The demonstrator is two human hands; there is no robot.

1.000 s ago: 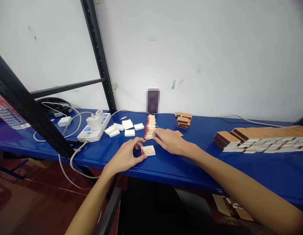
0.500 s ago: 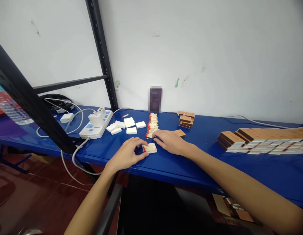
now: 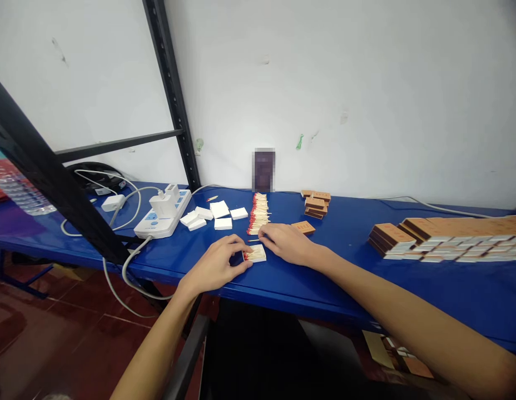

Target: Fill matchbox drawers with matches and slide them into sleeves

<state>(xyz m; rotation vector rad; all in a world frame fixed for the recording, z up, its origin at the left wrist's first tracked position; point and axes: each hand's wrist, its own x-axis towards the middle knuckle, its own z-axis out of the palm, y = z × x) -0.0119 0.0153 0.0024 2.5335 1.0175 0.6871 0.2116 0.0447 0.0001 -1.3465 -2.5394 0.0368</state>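
At the table's (image 3: 349,291) near edge, the left hand (image 3: 218,264) holds a tray (image 3: 261,254) of matches between thumb and finger. Beyond, by the right hand's (image 3: 285,243) bunched fingers, a lone match (image 3: 253,240) now lies clear of the row (image 3: 259,214), seemingly singled out; I can't tell whether it's gripped.

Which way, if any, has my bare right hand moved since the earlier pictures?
Yes: slightly toward the near edge of the blue table, judged against the orange cardboard matchbox beyond the right hand, now less covered.
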